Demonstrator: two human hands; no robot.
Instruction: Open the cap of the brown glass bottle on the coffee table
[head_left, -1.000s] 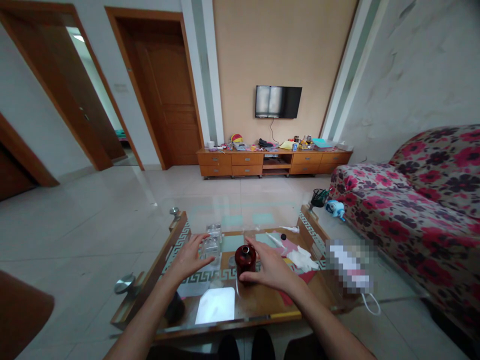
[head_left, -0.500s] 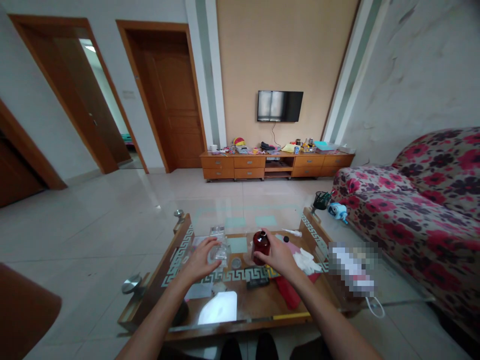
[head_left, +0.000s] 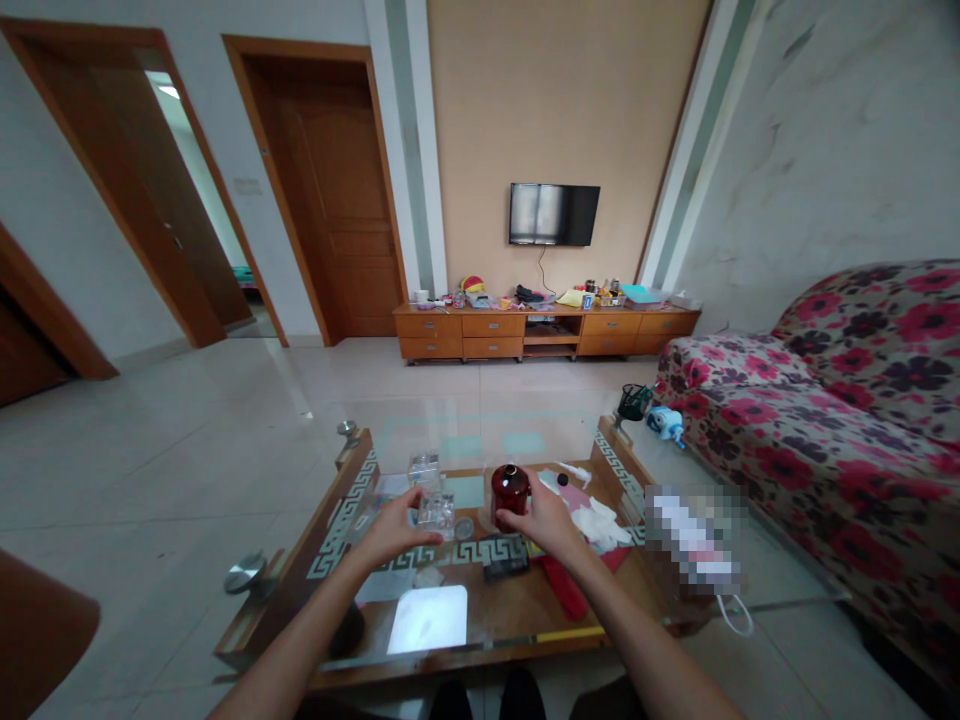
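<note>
My right hand [head_left: 544, 512] is wrapped round a dark brown glass bottle [head_left: 509, 500] with an uncapped mouth, held upright over the glass-topped coffee table [head_left: 480, 625]. My left hand [head_left: 394, 528] curls round the left side of a clear container [head_left: 437, 515], thumb in front and fingers behind. Just beyond stands another clear container [head_left: 424, 466]. Between the hands lies a small round clear lid [head_left: 465, 527]. To the right of the bottle are a small black cap [head_left: 562, 480], a slim white nozzle-like piece [head_left: 574, 471] and crumpled white tissue [head_left: 600, 522].
Through the glass I see a dark box [head_left: 506, 568] and red cloth [head_left: 564, 588]. A blurred-out item [head_left: 694, 540] with a white loop lies on the table's right side. A floral sofa [head_left: 825, 420] stands at right, a TV cabinet [head_left: 551, 335] at the back.
My left hand has come down from above the clear container to its left side. My right hand still holds the bottle, now more upright. The view has shifted slightly.
</note>
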